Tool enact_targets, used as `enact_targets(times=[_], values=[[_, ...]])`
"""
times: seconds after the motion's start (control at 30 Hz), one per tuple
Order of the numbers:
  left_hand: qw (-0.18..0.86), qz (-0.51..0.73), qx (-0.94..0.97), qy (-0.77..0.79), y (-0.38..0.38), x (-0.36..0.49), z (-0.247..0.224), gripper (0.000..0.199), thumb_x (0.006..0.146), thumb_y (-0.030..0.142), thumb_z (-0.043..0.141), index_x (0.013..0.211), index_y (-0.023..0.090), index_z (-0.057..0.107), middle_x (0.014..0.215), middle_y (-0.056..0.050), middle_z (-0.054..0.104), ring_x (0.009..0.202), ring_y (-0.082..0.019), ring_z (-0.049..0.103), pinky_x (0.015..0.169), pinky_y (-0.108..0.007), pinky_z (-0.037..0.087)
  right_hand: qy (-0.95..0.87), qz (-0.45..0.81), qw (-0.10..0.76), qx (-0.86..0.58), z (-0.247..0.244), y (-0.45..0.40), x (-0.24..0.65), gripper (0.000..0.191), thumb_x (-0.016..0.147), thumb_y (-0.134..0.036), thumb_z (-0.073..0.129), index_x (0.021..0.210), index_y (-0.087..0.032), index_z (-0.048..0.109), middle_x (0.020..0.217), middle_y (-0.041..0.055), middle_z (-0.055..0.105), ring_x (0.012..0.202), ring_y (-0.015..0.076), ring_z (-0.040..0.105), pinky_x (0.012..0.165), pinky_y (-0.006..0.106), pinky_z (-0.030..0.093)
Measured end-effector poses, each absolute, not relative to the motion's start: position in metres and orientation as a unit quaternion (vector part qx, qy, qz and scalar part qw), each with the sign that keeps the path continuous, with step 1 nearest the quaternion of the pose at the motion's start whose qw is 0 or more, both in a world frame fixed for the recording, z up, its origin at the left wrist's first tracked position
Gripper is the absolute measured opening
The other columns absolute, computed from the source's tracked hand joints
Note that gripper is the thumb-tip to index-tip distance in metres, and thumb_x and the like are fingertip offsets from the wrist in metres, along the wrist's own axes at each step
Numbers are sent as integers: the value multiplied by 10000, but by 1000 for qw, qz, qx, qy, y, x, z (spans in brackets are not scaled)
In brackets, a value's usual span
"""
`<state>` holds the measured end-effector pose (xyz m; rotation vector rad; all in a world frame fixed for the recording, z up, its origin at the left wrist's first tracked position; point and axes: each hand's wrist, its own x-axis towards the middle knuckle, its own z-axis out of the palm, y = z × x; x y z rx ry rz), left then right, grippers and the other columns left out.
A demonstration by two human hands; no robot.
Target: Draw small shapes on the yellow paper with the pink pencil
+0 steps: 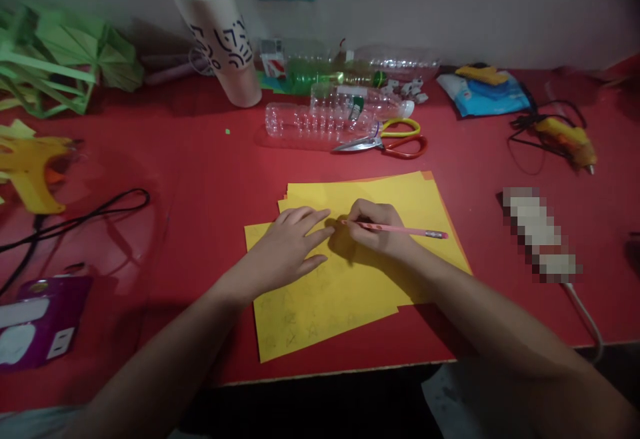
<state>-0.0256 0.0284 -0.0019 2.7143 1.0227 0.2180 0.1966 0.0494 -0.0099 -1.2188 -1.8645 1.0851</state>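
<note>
Several sheets of yellow paper (345, 286) lie overlapped on the red table, the top one bearing faint pencilled star shapes near its lower edge. Flat on the paper rests my left hand (293, 249), its fingers spread. Just to its right, my right hand (377, 226) grips a pink pencil (410, 230), eraser end pointing right. The pencil tip is down by the paper, close to my left fingertips. Shadow hides whatever mark lies under it.
Behind the paper are scissors (380, 142) and clear plastic bottles (320, 122). A white tumbler (220, 39) stands at the back. Yellow glue guns lie left (33, 166) and right (565, 139). A power strip (540, 232) sits right, a purple packet (45, 319) left.
</note>
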Motion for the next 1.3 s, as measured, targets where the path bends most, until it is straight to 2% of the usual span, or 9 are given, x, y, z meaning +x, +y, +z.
enact_targets(times=[0.27,0.4,0.47,0.53,0.7,0.9,1.03,1.13,1.3], values=[[114,79,928,345,28,-26,-3,433,944,321,610,1345,173,541,1442,-156,522,1277,-343,476,1043,-509,423,-674,451,338,-478,-7,50,196,118,708,-196,580,629,-219,495,534,-59,493,503,92,417,482,234,300],[104,77,928,348,28,-27,-6,421,943,318,616,1331,168,549,1460,-164,504,1280,-346,475,1034,-514,433,-537,515,423,-517,-11,61,200,177,770,-329,589,655,-237,491,499,-48,553,402,98,415,403,235,289],[88,84,925,361,30,-28,-10,387,955,310,598,1315,172,562,1472,-174,488,1285,-350,469,1022,-524,438,-475,539,460,-521,-13,66,201,238,832,-431,540,692,-250,474,438,-64,512,335,96,358,361,236,240],[72,94,920,373,34,-29,-14,359,971,310,573,1307,181,574,1470,-179,488,1282,-348,470,1018,-534,436,-457,551,464,-522,-14,69,202,245,824,-462,569,732,-257,469,417,-81,488,320,93,340,353,230,218],[69,96,927,356,44,-31,-20,326,1007,263,497,1310,172,573,1416,-142,565,1281,-310,493,1097,-550,374,-496,548,447,-504,-13,66,199,220,728,-360,677,712,-233,497,540,-51,573,419,84,424,415,223,305],[95,84,922,366,39,-31,-13,433,993,364,526,1381,172,517,1546,-168,420,1436,-332,355,1162,-590,292,-461,537,514,-485,-7,68,201,128,705,-281,639,715,-224,524,551,-53,538,485,90,449,469,220,329],[113,83,924,355,29,-27,-4,550,937,405,615,1420,177,486,1580,-192,351,1460,-363,309,1162,-586,294,-455,563,465,-510,6,71,206,125,769,-318,561,694,-228,517,493,-59,485,433,92,391,442,227,287],[108,53,926,359,22,-18,-1,627,903,445,657,1435,175,464,1597,-206,308,1469,-380,290,1161,-573,294,-488,575,417,-508,13,73,208,118,762,-309,577,702,-227,516,513,-58,493,445,93,388,451,230,279],[89,36,917,386,24,-8,-1,612,909,512,629,1372,126,522,1523,-257,398,1393,-407,393,1088,-576,372,-595,562,372,-438,8,75,212,136,693,-251,669,769,-202,568,679,-36,548,587,105,458,545,245,339]])
